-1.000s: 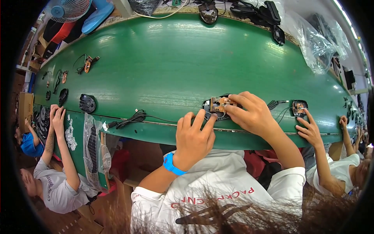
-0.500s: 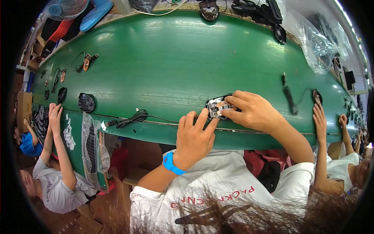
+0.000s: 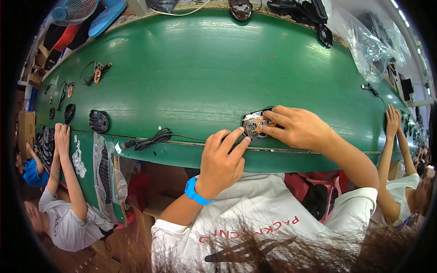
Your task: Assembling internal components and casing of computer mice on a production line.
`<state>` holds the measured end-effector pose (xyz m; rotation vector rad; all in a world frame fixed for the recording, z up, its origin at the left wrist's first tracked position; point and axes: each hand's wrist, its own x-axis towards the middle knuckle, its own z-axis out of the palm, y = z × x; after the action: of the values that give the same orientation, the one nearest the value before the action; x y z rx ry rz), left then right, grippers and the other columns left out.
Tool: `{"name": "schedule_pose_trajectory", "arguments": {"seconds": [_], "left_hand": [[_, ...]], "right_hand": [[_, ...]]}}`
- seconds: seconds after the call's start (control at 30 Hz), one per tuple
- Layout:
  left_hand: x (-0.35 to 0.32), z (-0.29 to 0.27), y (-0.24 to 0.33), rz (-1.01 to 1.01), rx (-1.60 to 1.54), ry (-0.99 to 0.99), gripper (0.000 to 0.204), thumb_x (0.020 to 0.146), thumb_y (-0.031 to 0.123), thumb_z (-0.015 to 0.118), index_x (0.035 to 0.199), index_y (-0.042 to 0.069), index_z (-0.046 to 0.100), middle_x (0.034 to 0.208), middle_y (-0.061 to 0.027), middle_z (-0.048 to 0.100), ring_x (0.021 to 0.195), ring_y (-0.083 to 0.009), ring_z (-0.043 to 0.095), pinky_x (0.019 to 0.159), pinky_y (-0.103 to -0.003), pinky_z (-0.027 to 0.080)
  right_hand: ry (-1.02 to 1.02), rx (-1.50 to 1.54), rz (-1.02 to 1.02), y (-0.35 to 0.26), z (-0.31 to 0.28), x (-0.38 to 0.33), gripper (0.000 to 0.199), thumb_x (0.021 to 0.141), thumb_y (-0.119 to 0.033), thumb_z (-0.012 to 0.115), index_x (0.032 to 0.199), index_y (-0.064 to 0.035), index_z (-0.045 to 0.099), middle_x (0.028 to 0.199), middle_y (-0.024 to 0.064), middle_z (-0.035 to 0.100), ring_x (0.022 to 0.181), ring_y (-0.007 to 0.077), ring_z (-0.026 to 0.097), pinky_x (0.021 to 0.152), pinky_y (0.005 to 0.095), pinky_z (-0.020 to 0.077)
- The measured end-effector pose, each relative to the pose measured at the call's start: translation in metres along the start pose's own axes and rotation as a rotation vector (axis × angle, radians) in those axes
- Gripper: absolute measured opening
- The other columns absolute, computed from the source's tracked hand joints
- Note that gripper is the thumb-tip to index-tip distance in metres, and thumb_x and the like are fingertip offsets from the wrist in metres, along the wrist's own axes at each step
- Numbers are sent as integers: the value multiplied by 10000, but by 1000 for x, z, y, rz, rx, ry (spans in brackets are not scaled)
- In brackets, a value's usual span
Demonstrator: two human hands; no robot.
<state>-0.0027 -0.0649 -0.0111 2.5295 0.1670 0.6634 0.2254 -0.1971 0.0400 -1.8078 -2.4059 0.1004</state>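
The right hand [image 3: 302, 129] gripped the circuit board [image 3: 253, 126] in the mouse shell [image 3: 257, 112] on the green table [image 3: 182, 82]; the left hand [image 3: 221, 159] met its near edge, hold unclear. Seating the board seemed underway, apparently calling for level pressure.

the desk [image 3: 182, 77] is smooth and faintly glossy, with pale streaks of reflected light. on it, the mouse shell [image 3: 256, 113] looks like black plastic, and the circuit board [image 3: 251, 125] set in it has a mostly matt brown face. the cable [image 3: 157, 137] has a smooth black plastic-looking coat. the whole mouse [image 3: 241, 10] is shiny dark plastic; the clear bag [image 3: 364, 50] is thin, crinkled, glossy plastic. the white shirt [image 3: 255, 204] is soft matt cloth, the wristband [image 3: 196, 192] smooth blue plastic or rubber.
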Motion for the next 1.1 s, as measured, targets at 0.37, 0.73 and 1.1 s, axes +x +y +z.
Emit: {"name": "schedule_pose_trajectory", "arguments": {"seconds": [0.37,0.73,1.1], "left_hand": [[4,1,4,-27,-11,-11,393,710,-9,620,1087,18,728,1258,-129,650,1090,-355,568,926,-472,475],[44,0,-1,188,46,-161,396,750,76,693,1146,88,696,1321,-135,587,1220,-379,530,1033,-534,435],[45,3,-9,255,48,-226,384,739,59,674,1119,110,698,1296,-134,600,1210,-384,542,1010,-541,454]], "right_hand": [[59,182,111,-9,2,-6,525,686,-96,715,1208,-63,672,1273,180,590,1104,338,614,894,399,577],[331,258,150,-12,34,-26,549,645,-69,695,1194,-88,687,1269,176,588,1102,374,631,859,465,582],[492,203,103,-1,38,-41,476,618,-91,703,1092,-56,706,1124,133,653,1020,340,665,810,446,585]]}}
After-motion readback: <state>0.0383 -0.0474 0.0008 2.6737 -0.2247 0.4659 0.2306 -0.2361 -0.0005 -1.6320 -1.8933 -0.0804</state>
